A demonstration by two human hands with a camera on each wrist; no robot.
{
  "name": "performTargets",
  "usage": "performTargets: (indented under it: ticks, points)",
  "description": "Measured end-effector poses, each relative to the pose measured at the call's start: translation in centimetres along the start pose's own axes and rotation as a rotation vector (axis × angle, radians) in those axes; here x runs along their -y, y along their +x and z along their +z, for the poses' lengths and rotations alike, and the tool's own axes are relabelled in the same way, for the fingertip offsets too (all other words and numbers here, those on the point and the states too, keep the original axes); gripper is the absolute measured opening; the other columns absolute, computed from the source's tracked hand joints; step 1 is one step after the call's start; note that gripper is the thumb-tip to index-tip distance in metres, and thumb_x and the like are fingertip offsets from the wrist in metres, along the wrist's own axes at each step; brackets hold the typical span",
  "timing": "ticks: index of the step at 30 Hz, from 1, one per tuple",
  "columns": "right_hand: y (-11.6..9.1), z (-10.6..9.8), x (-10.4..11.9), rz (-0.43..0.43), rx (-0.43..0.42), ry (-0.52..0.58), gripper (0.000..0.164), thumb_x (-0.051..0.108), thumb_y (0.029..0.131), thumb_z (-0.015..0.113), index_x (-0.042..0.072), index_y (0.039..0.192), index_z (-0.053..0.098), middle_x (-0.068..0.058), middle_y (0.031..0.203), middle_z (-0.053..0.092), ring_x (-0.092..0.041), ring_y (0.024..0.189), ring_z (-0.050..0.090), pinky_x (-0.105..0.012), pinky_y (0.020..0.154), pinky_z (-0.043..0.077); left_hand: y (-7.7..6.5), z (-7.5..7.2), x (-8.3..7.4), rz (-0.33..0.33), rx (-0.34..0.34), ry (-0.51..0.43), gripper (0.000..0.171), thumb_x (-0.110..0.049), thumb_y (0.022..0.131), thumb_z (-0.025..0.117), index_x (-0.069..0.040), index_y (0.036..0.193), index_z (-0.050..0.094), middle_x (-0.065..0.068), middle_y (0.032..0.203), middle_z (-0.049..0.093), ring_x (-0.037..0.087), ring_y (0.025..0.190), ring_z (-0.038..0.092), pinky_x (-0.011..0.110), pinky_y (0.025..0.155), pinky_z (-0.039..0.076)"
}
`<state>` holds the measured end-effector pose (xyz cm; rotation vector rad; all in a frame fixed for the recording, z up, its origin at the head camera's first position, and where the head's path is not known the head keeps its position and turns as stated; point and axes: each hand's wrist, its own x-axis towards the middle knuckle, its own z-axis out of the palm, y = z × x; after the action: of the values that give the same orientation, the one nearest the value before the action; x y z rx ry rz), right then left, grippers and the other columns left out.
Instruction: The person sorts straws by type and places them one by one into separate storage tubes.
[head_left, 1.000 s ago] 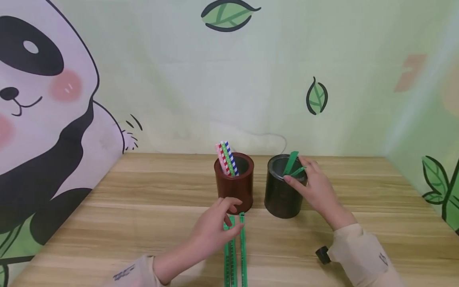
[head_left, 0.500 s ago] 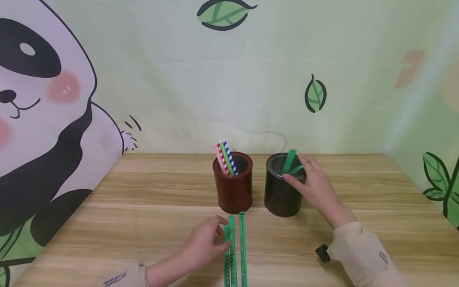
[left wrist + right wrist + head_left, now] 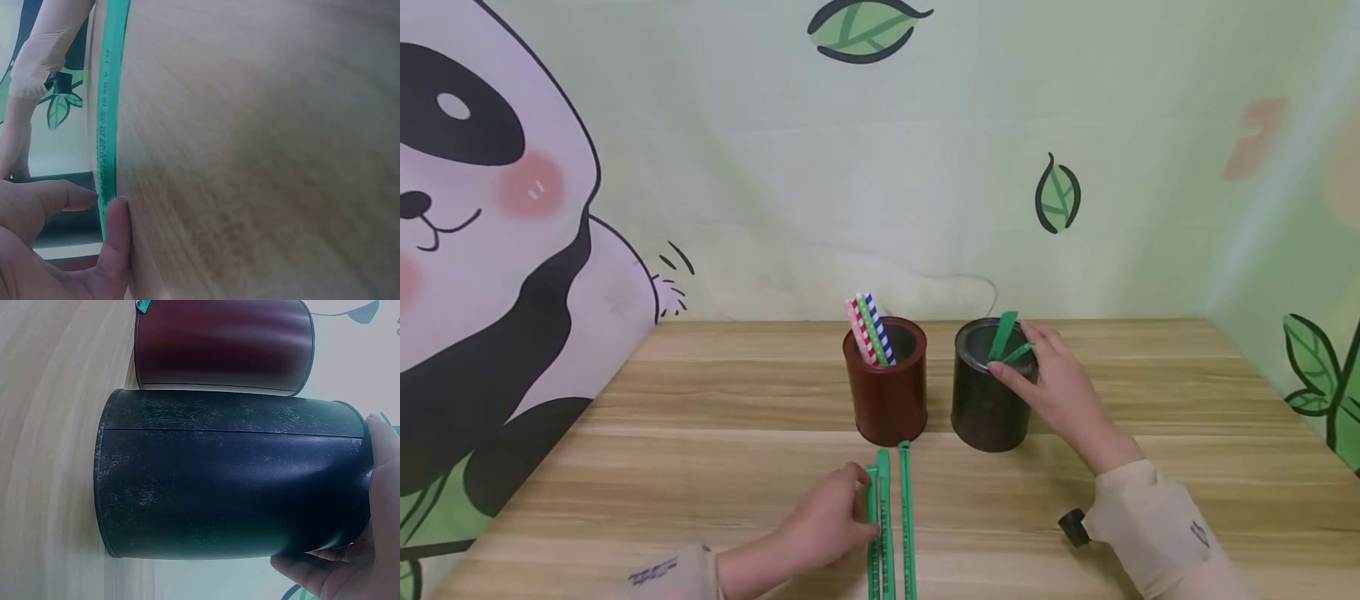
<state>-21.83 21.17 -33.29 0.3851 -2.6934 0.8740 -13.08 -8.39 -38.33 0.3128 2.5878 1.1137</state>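
Observation:
My left hand [image 3: 827,518] is at the leftmost green strip [image 3: 872,492], a long, narrow, flat plastic piece with dark print. In the left wrist view, the fingertips of the left hand [image 3: 69,244] pinch the green strip [image 3: 111,106] from both sides. Two more green strips lie alongside to its right. My right hand [image 3: 1063,392] grips the rim of a black pen holder [image 3: 991,408], thumb at the front and fingers at the far side. Inside this holder stand a wide green piece [image 3: 1003,335] and a thinner green piece [image 3: 1019,352]. The right wrist view shows the holder's side [image 3: 231,481].
Left of the black holder stands a dark red pen holder [image 3: 889,404] with several striped and dotted sticks [image 3: 870,329] leaning in it. The wooden table [image 3: 737,375] ends at a wall [image 3: 737,167] painted with a panda and leaves.
My left hand has moved down and left from in front of the red holder to the leftmost green strip, and its fingers have closed on it. The right hand stays on the black holder.

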Motion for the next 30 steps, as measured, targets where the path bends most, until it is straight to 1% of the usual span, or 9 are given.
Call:
performTargets:
  ticks: [6, 11, 15, 22, 30]
  points:
    - [0.03, 0.05, 0.12, 0.003, 0.006, -0.001, 0.085, 0.054, 0.092, 0.053, -0.005, 0.148, 0.028, -0.026, 0.148, 0.032, -0.043, 0.132, 0.040, -0.059, 0.107, 0.036, 0.23, 0.25, 0.11, -0.009, -0.009, 0.031, 0.061, -0.008, 0.079, 0.073, 0.007, 0.128, 0.042, 0.006, 0.082, 0.053, 0.011, 0.038, 0.049, 0.019, 0.037, 0.039]
    - [0.04, -0.01, 0.13, 0.012, 0.010, -0.005, 0.085, 0.055, 0.092, 0.052, -0.004, 0.148, 0.027, -0.026, 0.149, 0.031, -0.044, 0.132, 0.040, -0.060, 0.107, 0.036, 0.27, 0.36, -0.12, -0.019, -0.017, 0.061, 0.061, -0.009, 0.079, 0.073, 0.008, 0.128, 0.042, 0.008, 0.083, 0.051, 0.012, 0.037, 0.050, 0.020, 0.037, 0.039]
    - [0.03, -0.04, 0.10, 0.015, 0.010, -0.004, 0.086, 0.056, 0.092, 0.052, -0.004, 0.148, 0.027, -0.026, 0.149, 0.031, -0.044, 0.132, 0.040, -0.060, 0.107, 0.036, 0.34, 0.42, -0.22, -0.032, -0.021, 0.071, 0.058, -0.007, 0.079, 0.072, 0.007, 0.126, 0.044, 0.008, 0.082, 0.050, 0.013, 0.039, 0.050, 0.020, 0.037, 0.039]
    - [0.06, -0.01, 0.14, 0.011, 0.014, -0.002, 0.086, 0.056, 0.092, 0.052, -0.004, 0.148, 0.027, -0.026, 0.149, 0.031, -0.044, 0.133, 0.039, -0.060, 0.107, 0.036, 0.32, 0.59, 0.02, -0.019, -0.065, 0.103, 0.050, -0.003, 0.078, 0.069, 0.006, 0.121, 0.047, 0.007, 0.081, 0.048, 0.012, 0.042, 0.051, 0.022, 0.038, 0.042]
    - [0.01, -0.06, 0.21, 0.014, 0.011, 0.002, 0.085, 0.055, 0.092, 0.053, -0.005, 0.148, 0.027, -0.026, 0.148, 0.032, -0.044, 0.132, 0.040, -0.060, 0.107, 0.036, 0.37, 0.45, -0.09, -0.067, -0.056, 0.086, 0.053, -0.003, 0.079, 0.069, 0.007, 0.126, 0.045, 0.008, 0.080, 0.048, 0.013, 0.044, 0.052, 0.023, 0.038, 0.045]
